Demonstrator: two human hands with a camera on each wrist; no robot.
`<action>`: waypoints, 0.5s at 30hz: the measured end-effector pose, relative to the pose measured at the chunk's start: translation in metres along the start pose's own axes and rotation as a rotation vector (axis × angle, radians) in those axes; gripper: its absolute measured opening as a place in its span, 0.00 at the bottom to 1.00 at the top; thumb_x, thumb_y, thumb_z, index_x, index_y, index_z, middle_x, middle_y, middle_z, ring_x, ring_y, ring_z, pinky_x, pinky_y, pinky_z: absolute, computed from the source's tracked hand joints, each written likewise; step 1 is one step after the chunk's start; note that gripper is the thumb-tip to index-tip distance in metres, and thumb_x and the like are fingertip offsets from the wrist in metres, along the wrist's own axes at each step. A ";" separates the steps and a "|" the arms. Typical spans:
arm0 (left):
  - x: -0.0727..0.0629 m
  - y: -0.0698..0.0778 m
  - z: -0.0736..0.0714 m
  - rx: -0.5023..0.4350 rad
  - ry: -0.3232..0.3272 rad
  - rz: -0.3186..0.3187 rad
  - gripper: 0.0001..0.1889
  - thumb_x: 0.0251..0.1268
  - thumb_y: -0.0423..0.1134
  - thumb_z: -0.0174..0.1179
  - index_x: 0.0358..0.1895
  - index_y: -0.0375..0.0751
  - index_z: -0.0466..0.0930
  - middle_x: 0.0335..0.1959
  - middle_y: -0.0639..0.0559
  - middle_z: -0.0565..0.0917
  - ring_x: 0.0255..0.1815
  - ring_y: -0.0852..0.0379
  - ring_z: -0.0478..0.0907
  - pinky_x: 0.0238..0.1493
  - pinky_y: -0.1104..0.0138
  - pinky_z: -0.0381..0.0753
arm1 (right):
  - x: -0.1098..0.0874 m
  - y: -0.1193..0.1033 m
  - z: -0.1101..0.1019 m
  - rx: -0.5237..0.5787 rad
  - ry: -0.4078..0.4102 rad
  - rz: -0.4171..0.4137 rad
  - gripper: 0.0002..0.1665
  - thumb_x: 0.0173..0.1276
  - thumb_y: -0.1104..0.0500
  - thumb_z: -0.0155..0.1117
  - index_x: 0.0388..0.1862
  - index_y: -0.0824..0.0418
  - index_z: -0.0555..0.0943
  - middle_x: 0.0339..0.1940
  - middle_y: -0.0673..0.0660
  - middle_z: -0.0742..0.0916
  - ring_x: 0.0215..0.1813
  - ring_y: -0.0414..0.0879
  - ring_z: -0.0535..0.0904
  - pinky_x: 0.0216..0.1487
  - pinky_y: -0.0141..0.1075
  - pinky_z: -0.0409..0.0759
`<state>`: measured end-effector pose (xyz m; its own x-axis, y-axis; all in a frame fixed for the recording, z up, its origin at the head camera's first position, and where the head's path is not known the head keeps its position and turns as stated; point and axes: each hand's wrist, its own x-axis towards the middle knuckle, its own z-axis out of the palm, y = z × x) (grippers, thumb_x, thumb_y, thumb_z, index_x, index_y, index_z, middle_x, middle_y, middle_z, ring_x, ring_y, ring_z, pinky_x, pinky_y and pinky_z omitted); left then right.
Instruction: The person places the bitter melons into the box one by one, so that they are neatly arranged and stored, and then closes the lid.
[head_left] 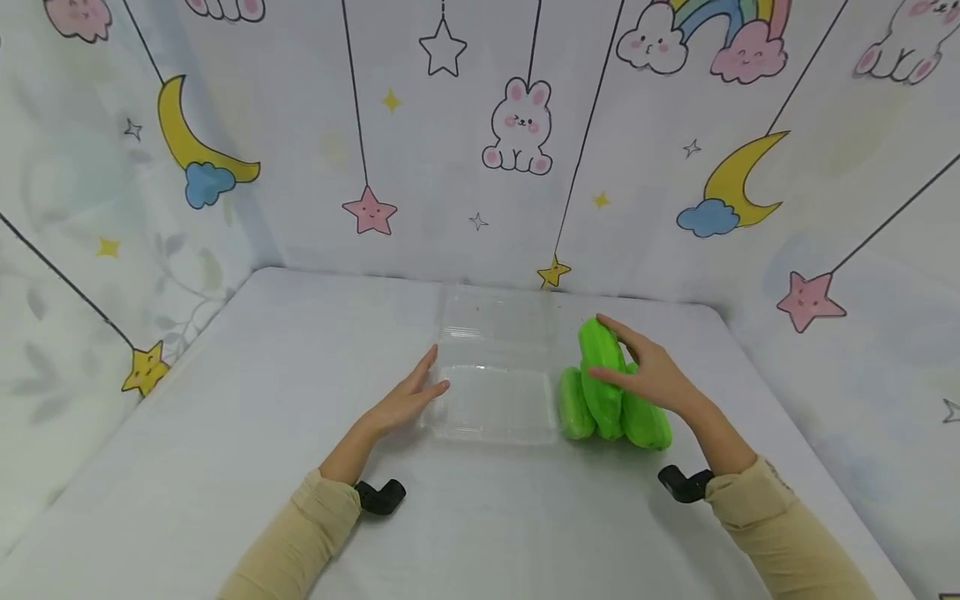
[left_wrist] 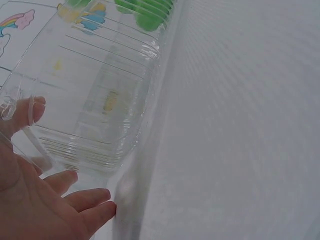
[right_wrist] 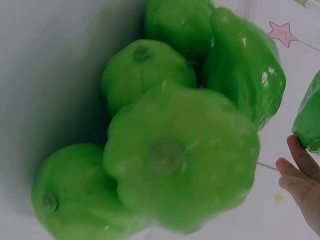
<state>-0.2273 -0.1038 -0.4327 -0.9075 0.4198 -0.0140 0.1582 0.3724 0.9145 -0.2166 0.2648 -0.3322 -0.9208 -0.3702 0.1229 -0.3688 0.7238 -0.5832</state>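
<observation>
A clear plastic clamshell box (head_left: 491, 404) lies on the white table, its lid (head_left: 495, 321) folded back. My left hand (head_left: 402, 404) is at the box's left side with fingers spread and fairly straight. In the left wrist view, the thumb (left_wrist: 36, 109) reaches over the clear rim, while the other fingers are outside the wall. My right hand (head_left: 652, 375) grips a glossy green papaya (head_left: 600, 387) between thumb and fingers, above the pile. More green papayas (right_wrist: 182, 155) with ribbed sides and round stem scars lie beneath; the head view partly hides them.
A small green papaya (head_left: 574, 404) lies close to the box's right side, and another (head_left: 645, 417) sits beneath my right hand. Behind the table (head_left: 480, 525) hangs a backdrop (head_left: 442, 133) printed with stars, moons and rabbits. Black camera mounts (head_left: 382, 497) are on both wrists.
</observation>
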 end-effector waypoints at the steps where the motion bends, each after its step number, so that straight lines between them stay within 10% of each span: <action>1: 0.001 0.000 0.000 -0.002 0.001 0.003 0.37 0.71 0.47 0.45 0.73 0.47 0.32 0.74 0.46 0.38 0.72 0.44 0.38 0.68 0.50 0.42 | 0.001 -0.001 0.001 0.001 0.002 -0.004 0.47 0.61 0.45 0.63 0.73 0.46 0.50 0.72 0.57 0.59 0.70 0.59 0.52 0.64 0.56 0.57; 15: -0.016 0.033 -0.005 -0.031 -0.043 -0.002 0.36 0.72 0.42 0.44 0.72 0.38 0.30 0.73 0.39 0.36 0.71 0.38 0.37 0.67 0.48 0.43 | 0.004 -0.023 0.023 -0.022 0.020 0.010 0.49 0.58 0.40 0.63 0.73 0.44 0.51 0.71 0.56 0.61 0.69 0.59 0.55 0.61 0.61 0.57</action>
<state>-0.2097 -0.1026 -0.4006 -0.8901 0.4545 -0.0329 0.1434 0.3479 0.9265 -0.2086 0.2332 -0.3365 -0.9268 -0.3511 0.1334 -0.3619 0.7400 -0.5670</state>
